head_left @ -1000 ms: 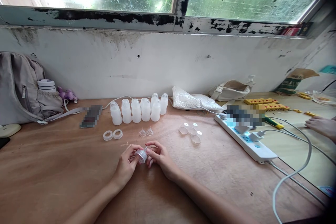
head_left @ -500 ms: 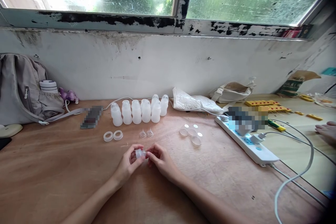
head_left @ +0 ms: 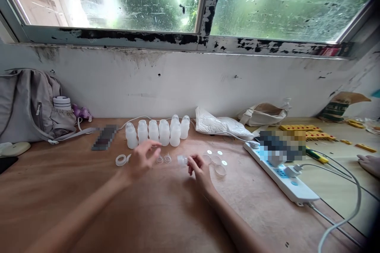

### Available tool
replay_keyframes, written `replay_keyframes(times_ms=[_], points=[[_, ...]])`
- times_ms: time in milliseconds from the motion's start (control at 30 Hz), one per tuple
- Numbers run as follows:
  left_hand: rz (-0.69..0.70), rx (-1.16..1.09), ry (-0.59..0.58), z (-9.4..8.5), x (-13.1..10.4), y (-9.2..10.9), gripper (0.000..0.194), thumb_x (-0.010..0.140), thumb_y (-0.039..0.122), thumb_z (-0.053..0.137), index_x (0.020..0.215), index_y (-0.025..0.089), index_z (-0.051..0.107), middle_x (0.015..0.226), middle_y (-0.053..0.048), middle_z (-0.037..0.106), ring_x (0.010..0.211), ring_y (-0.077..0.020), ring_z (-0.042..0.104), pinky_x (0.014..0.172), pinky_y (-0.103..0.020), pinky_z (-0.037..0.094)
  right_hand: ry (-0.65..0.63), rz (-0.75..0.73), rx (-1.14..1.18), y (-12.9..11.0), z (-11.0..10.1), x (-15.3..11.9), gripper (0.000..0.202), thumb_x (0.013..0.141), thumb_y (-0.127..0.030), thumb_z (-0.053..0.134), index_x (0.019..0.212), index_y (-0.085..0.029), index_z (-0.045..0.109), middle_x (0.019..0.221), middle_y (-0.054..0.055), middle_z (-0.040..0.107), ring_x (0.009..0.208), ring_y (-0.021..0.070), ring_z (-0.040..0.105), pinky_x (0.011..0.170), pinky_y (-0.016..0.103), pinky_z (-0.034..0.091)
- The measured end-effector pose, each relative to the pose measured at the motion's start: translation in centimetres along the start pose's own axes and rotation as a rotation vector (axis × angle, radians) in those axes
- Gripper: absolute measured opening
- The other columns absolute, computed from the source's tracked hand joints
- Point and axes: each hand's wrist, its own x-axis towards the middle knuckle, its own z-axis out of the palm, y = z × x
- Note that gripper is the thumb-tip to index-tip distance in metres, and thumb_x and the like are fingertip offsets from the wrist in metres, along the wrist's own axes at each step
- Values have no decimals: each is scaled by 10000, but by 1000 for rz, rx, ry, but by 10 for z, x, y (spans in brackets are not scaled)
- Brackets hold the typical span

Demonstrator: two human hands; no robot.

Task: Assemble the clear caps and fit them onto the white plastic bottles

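Observation:
My right hand [head_left: 199, 170] pinches the tip of a translucent baby bottle nipple in its collar [head_left: 181, 160], held sideways above the table. My left hand [head_left: 145, 159], slightly blurred, reaches over the table with fingers apart and nothing visible in them. Beside it lies a white collar ring [head_left: 120, 160]; a second ring is mostly hidden behind the hand. Two clear nipples [head_left: 167, 158] stand between my hands. Several frosted baby bottles [head_left: 164, 133] stand in a group behind. To the right of my right hand lie clear round caps [head_left: 220, 170] and small white discs [head_left: 224, 163].
A white power strip [head_left: 282, 174] with looping cables lies on the right. Along the wall are a grey backpack [head_left: 20, 106], a white plastic package [head_left: 213, 122] and a beige bag [head_left: 263, 114]. A blurred-out phone [head_left: 104, 137] lies left. Another person's hand [head_left: 369, 164] rests far right.
My left hand has let go of the nipple and collar and moved left and forward toward the rings. My right hand has carried the nipple rightward. The camera view has tilted up slightly.

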Motion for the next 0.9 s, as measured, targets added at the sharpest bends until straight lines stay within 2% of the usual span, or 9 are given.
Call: replay_keyframes(times_ms=[33,67,167,233,333,567,733,900], points=[[-5,41,-7,-7,22,-1,208,797,322,411,901,218,558,923,-22,619,836,-170,567,757,-308,465,45,-15,-38,3,-5,4,220,737,-397,525,692,-186,481,549,-43,472,401,82,413,370,197,312],[-13,166,-101,-13,46,-2,239,807,332,379,925,221,555,942,-9,621,847,-154,566,782,-290,452,79,-28,-79,5,-8,7,220,739,-396,520,689,-184,484,537,-45,465,398,83,405,371,199,304],[-76,295,-252,-19,114,-12,264,772,343,410,911,208,589,900,-9,646,829,-150,579,761,-250,445,121,-68,-205,10,-12,12,234,735,-401,514,666,-178,496,526,-34,485,434,103,431,415,214,324],[-126,355,-327,-15,149,-22,255,728,351,465,872,203,615,884,-18,656,801,-163,588,716,-244,453,126,-102,-277,11,-10,12,238,733,-395,513,644,-175,499,531,-22,503,476,118,456,451,222,341],[-218,450,-414,-1,182,-34,269,677,384,519,829,196,638,883,-38,664,815,-188,589,707,-254,449,118,-124,-332,13,-9,13,229,739,-378,506,636,-174,497,552,-11,515,513,127,469,473,225,346],[-444,643,-538,27,206,-38,417,540,555,599,669,161,645,698,-108,669,767,-265,593,725,-369,427,53,-84,-344,16,-9,14,224,732,-391,516,647,-185,495,590,1,535,527,142,487,485,242,365],[-491,676,-620,38,214,-34,330,477,499,666,594,192,630,548,-62,646,703,-249,600,747,-395,407,29,-110,-372,18,-8,15,219,729,-384,526,650,-181,514,612,11,556,568,150,505,536,255,383],[-497,660,-666,42,212,-32,280,440,409,703,591,185,627,518,-63,635,671,-257,604,711,-398,416,13,-114,-381,18,-8,15,219,733,-383,526,657,-178,515,624,9,557,574,149,507,538,251,377]])
